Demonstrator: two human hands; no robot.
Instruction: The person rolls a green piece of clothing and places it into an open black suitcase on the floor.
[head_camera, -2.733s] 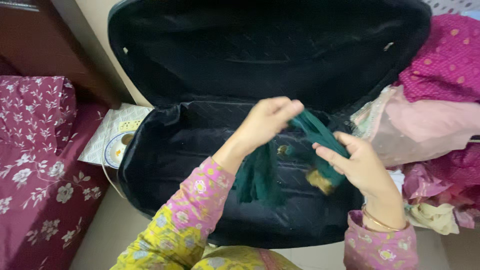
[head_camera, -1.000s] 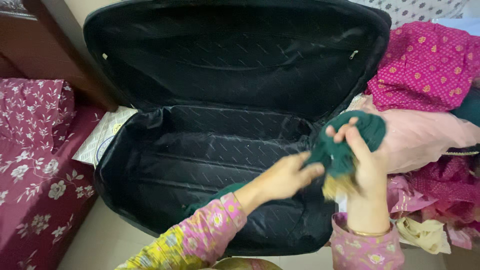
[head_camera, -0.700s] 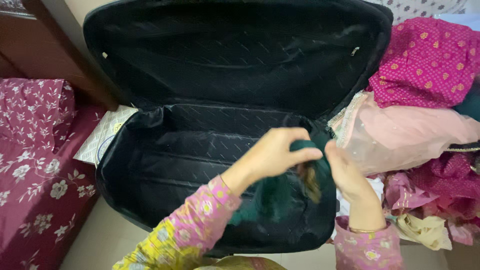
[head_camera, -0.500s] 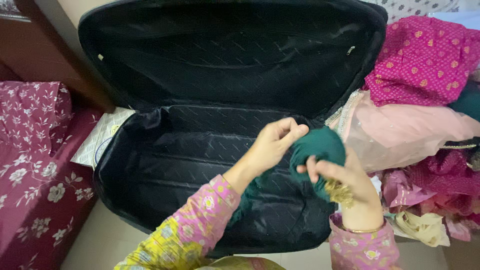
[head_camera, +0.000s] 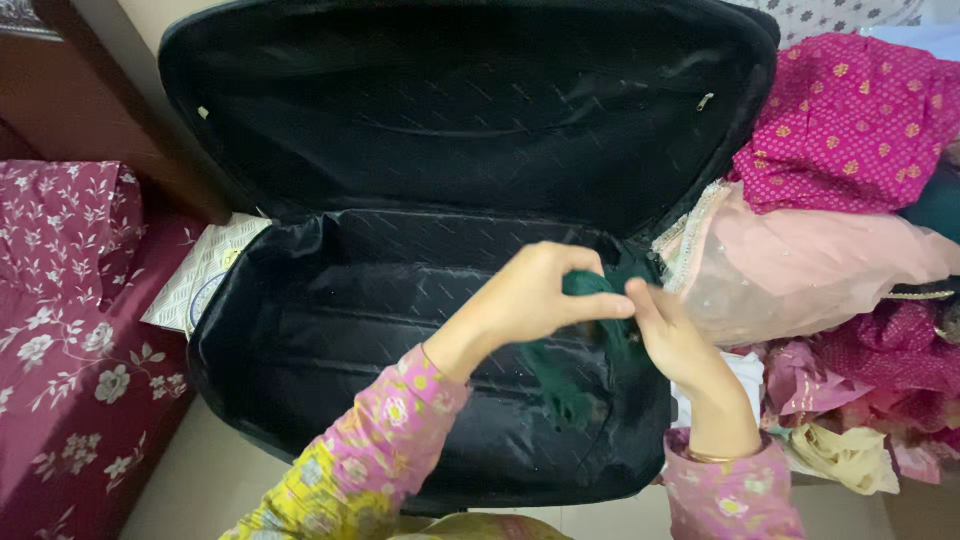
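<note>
Underneath: black suitcase (head_camera: 330, 330) open on pale floor (head_camera: 200, 470), maroon bedding (head_camera: 70, 330) left.

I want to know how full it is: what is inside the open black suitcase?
The black suitcase shows only bare lining. Both hands, left hand and right hand, hold a green cloth over it, hiding the part beneath.

You are in a home bedroom: left of your hands lies maroon floral bedding (head_camera: 70, 330) beside a dark wooden bed frame (head_camera: 110, 110). Beyond your hands an open black suitcase (head_camera: 450, 130) sits on the floor, and right of them clothes (head_camera: 850, 230) are heaped.
</note>
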